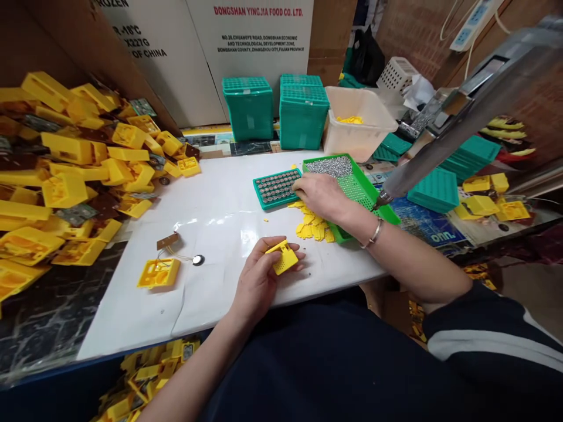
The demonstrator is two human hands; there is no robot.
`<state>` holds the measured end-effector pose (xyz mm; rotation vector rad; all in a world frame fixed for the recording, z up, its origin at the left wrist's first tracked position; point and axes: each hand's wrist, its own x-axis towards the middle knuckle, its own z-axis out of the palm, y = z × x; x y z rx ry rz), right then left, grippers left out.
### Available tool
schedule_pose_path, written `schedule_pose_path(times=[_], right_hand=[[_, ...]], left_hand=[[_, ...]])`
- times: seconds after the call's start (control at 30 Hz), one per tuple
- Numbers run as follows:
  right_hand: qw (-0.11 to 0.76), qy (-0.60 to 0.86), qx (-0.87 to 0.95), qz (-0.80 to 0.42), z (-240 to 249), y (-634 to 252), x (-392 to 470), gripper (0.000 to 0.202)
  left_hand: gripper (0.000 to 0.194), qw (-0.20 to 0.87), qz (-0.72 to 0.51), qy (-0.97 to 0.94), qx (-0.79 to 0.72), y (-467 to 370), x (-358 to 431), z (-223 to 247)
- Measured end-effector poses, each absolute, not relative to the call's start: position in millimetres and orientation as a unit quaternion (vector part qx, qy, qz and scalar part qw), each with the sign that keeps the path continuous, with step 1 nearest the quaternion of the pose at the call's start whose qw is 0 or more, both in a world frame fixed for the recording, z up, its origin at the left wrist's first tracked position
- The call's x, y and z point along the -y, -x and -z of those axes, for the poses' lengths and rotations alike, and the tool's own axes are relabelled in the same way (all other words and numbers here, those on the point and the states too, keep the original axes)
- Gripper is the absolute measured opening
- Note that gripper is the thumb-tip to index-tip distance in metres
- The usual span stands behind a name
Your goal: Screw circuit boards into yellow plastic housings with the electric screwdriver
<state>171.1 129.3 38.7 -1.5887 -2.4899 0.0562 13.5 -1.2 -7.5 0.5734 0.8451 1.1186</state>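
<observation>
My left hand [259, 272] holds a small yellow plastic case [285, 258] with rows of tiny holes, above the front of the white work surface [220, 199]. My right hand [314, 192] reaches to the right end of a teal tray [264, 202] filled with round metal cells; its fingertips are bent together there, and what they grip is hidden. Flat yellow pieces [314, 228] lie in a pile below my right wrist. Behind that hand, a green tray [369, 190] holds small silver parts [332, 166]. An open yellow case [158, 274] lies on the left, beside a wired round part [198, 259].
Yellow cases [65, 152] are heaped at the left. Teal tray stacks [248, 111] and a pale bin [360, 129] line the back. A metal screwdriver tool [422, 152] slants in from the upper right, its tip near my right forearm. More yellow cases [153, 372] lie below the front edge.
</observation>
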Motion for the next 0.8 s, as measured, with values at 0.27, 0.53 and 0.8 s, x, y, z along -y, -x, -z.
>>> schedule_pose_path(times=[0.27,0.53,0.8], right_hand=[[0.061,0.531,0.845,-0.030,-37.5,-162.3,-149.7,0.021],[0.225,0.376,0.763,-0.475,-38.7,-166.4,-74.5,0.006],[0.218,0.381,0.831,-0.341,-33.2,-164.3,-55.5,0.007]], left_hand=[[0.023,0.717,-0.517,-0.273,-0.380,-13.1,1.9,11.6],[0.045,0.672,-0.541,-0.338,-0.375,-13.5,4.8,19.1],[0.054,0.598,-0.521,-0.435,-0.426,-11.6,9.6,24.8]])
